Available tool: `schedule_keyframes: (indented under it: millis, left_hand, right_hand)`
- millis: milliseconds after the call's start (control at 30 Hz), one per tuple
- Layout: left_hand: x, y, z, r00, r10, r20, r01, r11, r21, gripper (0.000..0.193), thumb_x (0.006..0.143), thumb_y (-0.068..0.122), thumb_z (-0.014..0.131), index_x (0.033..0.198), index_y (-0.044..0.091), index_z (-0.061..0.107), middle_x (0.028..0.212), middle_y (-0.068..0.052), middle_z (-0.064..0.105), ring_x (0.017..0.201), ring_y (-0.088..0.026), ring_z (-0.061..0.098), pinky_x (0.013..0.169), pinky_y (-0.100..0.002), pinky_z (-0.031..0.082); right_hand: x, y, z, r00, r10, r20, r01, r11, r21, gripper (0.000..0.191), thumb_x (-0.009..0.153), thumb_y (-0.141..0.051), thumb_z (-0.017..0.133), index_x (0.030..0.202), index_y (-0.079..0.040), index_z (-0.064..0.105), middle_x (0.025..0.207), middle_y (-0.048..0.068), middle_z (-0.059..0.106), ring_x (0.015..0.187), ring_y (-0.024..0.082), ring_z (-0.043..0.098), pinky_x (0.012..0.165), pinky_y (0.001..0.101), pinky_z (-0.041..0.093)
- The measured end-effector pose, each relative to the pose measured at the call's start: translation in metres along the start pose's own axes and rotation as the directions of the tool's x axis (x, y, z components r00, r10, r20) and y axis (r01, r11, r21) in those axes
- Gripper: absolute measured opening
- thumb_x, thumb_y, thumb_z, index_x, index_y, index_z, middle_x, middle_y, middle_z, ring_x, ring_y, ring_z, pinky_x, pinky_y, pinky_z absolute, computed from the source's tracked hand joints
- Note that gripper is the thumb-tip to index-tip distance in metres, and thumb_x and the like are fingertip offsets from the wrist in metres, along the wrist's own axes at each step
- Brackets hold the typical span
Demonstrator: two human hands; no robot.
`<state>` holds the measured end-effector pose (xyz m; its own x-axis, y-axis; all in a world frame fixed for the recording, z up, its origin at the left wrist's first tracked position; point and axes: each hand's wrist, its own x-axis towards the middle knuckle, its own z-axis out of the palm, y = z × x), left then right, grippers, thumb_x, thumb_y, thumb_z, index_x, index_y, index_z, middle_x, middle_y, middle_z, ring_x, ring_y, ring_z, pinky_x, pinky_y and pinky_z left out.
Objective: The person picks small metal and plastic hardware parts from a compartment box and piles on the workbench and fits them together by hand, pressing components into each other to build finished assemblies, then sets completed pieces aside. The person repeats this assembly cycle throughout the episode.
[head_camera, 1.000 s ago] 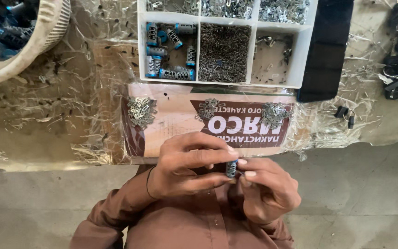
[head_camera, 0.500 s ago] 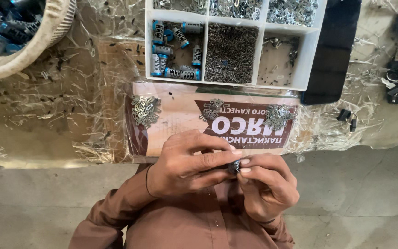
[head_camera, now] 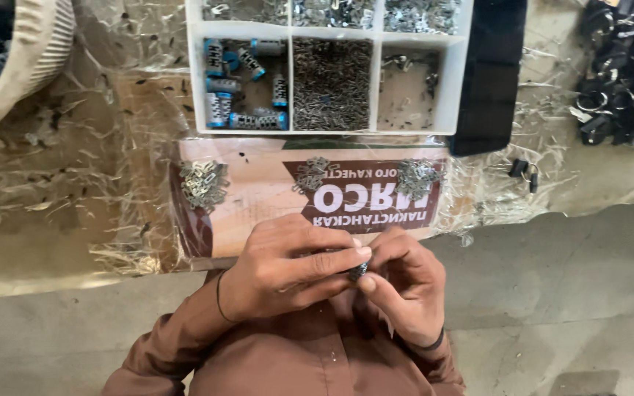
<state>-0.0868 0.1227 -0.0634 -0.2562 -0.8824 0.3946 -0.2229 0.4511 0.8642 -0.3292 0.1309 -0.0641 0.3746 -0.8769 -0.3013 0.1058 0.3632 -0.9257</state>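
Up top sits a white tray point(head_camera: 464, 73) split into compartments. The left one holds blue-and-silver cylinders point(head_camera: 247, 88) lying jumbled at all angles. The middle one is packed with fine dark pins point(head_camera: 332, 84). The right one has only a few metal bits point(head_camera: 409, 70) along its edges, and the upper row of compartments carries silvery hardware. At far left, a pale basket point(head_camera: 42, 62) shows its rim, with dark and blue things inside, too cropped to name. A heap of black parts point(head_camera: 625, 73) lies at far right.

Below the tray lies a brown printed card point(head_camera: 258, 198) with three little heaps of silver clips point(head_camera: 203, 182) spread along it.

Now the hands, close together just below the card. The left hand point(head_camera: 280, 275) pinches a small dark part point(head_camera: 359, 271) between thumb and fingertips, and the right hand point(head_camera: 405, 290) meets it from the other side, fingers curled tight onto the same piece. The part is mostly covered; its long axis and heading cannot be told.
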Motion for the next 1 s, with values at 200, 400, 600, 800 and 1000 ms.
schedule_keyframes:
  millis: [200, 400, 600, 800, 1000]
  left_hand:
    - [0.006, -0.001, -0.009, 1.0, 0.007, -0.012, -0.007, 1.0, 0.006, 0.044, 0.083, 0.016, 0.088, 0.124, 0.013, 0.073, 0.116, -0.005, 0.072, 0.082, -0.02, 0.068, 0.072, -0.034, 0.053]
    - [0.012, -0.002, -0.007, 0.999, -0.009, -0.049, 0.01, 1.0, 0.014, 0.044, 0.081, 0.016, 0.091, 0.121, 0.012, 0.074, 0.113, -0.004, 0.073, 0.084, -0.021, 0.069, 0.072, -0.034, 0.054]
    - [0.018, 0.001, -0.001, 0.998, 0.014, -0.054, -0.013, 1.0, 0.019, 0.044, 0.08, 0.016, 0.092, 0.12, 0.011, 0.075, 0.111, -0.005, 0.073, 0.08, -0.02, 0.069, 0.068, -0.033, 0.053]
    - [0.013, 0.001, 0.0, 1.0, -0.001, 0.005, 0.001, 1.0, -0.006, 0.043, 0.082, 0.016, 0.088, 0.121, 0.011, 0.074, 0.114, -0.005, 0.073, 0.087, -0.023, 0.072, 0.076, -0.034, 0.057]
    - [0.011, 0.005, -0.001, 1.0, -0.006, -0.029, 0.004, 0.998, -0.061, 0.044, 0.085, 0.019, 0.089, 0.125, 0.011, 0.072, 0.116, -0.005, 0.071, 0.092, -0.023, 0.073, 0.08, -0.034, 0.059]
  right_hand:
    - [0.006, 0.009, -0.003, 0.848, -0.519, -0.107, 0.144, 0.42, -0.896, 0.039, 0.089, -0.02, 0.083, 0.118, -0.002, 0.063, 0.106, 0.009, 0.062, 0.092, 0.021, 0.063, 0.079, 0.0317, 0.052]
    - [0.006, 0.012, -0.013, 0.875, -0.484, -0.001, 0.096, 0.176, -0.98, 0.092, 0.068, -0.045, 0.092, 0.14, 0.001, 0.059, 0.108, 0.015, 0.055, 0.096, 0.033, 0.057, 0.083, 0.0437, 0.05]
    - [0.007, 0.036, -0.024, 0.711, -0.668, 0.22, 0.37, 0.09, -0.925, 0.053, 0.08, -0.024, 0.086, 0.126, -0.01, 0.064, 0.099, 0.008, 0.06, 0.087, 0.028, 0.06, 0.077, 0.0389, 0.051]
    - [-0.021, 0.038, -0.009, 0.937, -0.305, -0.171, 0.297, 0.952, -0.071, 0.01, 0.099, -0.001, 0.069, 0.107, -0.001, 0.062, 0.103, 0.014, 0.063, 0.081, 0.02, 0.064, 0.069, 0.0306, 0.056]
    - [-0.015, 0.021, 0.003, 0.955, -0.282, -0.093, 0.292, 0.949, 0.12, 0.006, 0.1, -0.003, 0.066, 0.104, 0.0, 0.063, 0.103, 0.015, 0.064, 0.084, 0.018, 0.062, 0.074, 0.03, 0.054]
